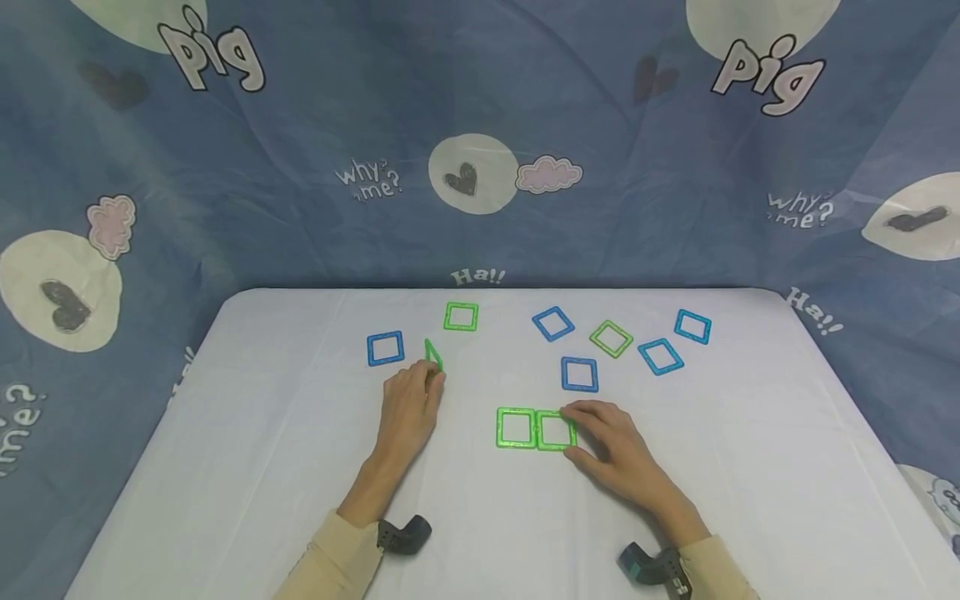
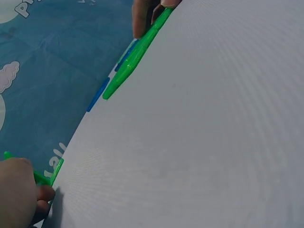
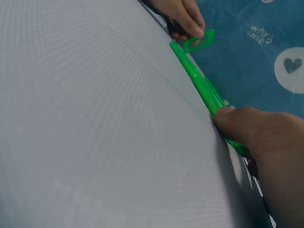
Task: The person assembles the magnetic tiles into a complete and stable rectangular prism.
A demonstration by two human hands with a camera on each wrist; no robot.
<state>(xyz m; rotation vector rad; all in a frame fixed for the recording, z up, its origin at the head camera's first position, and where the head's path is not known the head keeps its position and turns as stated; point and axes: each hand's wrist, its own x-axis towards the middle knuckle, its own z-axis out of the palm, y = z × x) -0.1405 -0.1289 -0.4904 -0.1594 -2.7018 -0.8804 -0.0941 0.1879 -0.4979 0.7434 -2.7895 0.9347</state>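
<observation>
My left hand (image 1: 407, 408) pinches a green magnetic tile (image 1: 433, 354), a thin hollow frame seen nearly edge-on in the head view. From the right wrist, this tile (image 3: 199, 42) shows tilted up between thumb and fingers. Two green square tiles lie side by side, edges together, at the middle of the table: a left one (image 1: 516, 445) and a right one (image 1: 552, 413). Thumb and fingers of my right hand (image 1: 618, 450) grip the right one at its near and far right corners. In the left wrist view the pair (image 2: 135, 59) appears edge-on.
On the white table (image 1: 300, 467), a blue square tile (image 1: 386, 362) lies left of my left hand and a green one (image 1: 461, 305) beyond it. Farther right are several blue tiles (image 1: 580, 388) and another green one (image 1: 602, 347). A patterned blue cloth (image 1: 300, 233) hangs behind.
</observation>
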